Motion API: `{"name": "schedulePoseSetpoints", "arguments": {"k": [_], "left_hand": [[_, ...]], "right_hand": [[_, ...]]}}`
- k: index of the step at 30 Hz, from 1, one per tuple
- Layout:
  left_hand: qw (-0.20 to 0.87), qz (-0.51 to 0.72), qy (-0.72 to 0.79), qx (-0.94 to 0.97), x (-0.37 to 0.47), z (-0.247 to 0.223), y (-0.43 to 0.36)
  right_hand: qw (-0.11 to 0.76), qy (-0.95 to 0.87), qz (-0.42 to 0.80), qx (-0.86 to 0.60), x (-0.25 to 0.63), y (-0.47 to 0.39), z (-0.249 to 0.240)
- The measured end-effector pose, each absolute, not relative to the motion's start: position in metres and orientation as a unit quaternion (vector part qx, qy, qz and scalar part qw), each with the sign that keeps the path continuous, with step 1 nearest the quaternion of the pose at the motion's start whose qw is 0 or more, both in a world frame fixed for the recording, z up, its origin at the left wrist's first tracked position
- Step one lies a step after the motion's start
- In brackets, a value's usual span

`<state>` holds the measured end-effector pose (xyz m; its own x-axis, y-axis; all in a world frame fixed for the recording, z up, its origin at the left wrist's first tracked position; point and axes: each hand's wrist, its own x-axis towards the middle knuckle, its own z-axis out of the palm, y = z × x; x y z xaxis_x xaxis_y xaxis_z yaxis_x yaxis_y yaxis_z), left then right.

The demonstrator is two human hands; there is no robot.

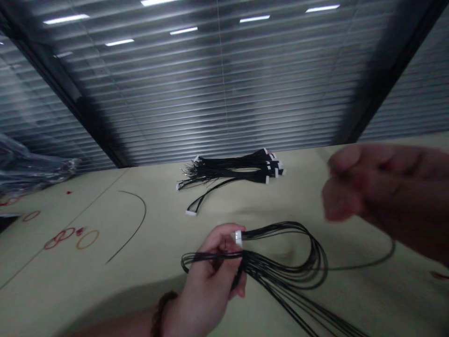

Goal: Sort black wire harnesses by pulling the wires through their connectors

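Observation:
My left hand [213, 276] is closed around a bundle of thin black wires [280, 271] at the lower middle. A white connector [239, 238] stands up between its fingertips and thumb. Some wires loop from the connector to the right and back to the hand; others trail to the lower right. Closer to the camera, my right hand [372, 187] is raised at the right, blurred, with thumb and fingers pressed together. A single black wire [354, 268] runs from the bundle and passes behind this hand. What the pinch holds is not visible.
A pile of black wire harnesses [231, 168] with white connectors lies at the table's back, before blinds [224, 93]. Left on the table [168, 248] are a loose black wire [145, 210], red rubber bands [65, 234], a yellow band [87, 239] and clear plastic bags [31, 168].

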<state>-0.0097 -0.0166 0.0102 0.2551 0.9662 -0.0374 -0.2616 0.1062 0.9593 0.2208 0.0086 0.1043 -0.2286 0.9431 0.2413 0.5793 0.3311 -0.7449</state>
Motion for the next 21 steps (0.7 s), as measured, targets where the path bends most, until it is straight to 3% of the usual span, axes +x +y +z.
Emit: {"name": "schedulePoseSetpoints", "arguments": {"k": [2, 8, 21], "left_hand": [[0.649, 0.491, 0.35, 0.463, -0.01, 0.007, -0.018], [0.668, 0.499, 0.292, 0.468, -0.013, 0.006, -0.02], [0.668, 0.493, 0.264, 0.491, -0.013, 0.008, -0.02]], "right_hand": [[0.275, -0.761, 0.369, -0.457, 0.195, -0.003, 0.093], [0.316, -0.855, 0.088, -0.401, 0.166, -0.022, 0.055], [0.309, -0.871, 0.098, -0.369, 0.168, -0.022, 0.058]]}}
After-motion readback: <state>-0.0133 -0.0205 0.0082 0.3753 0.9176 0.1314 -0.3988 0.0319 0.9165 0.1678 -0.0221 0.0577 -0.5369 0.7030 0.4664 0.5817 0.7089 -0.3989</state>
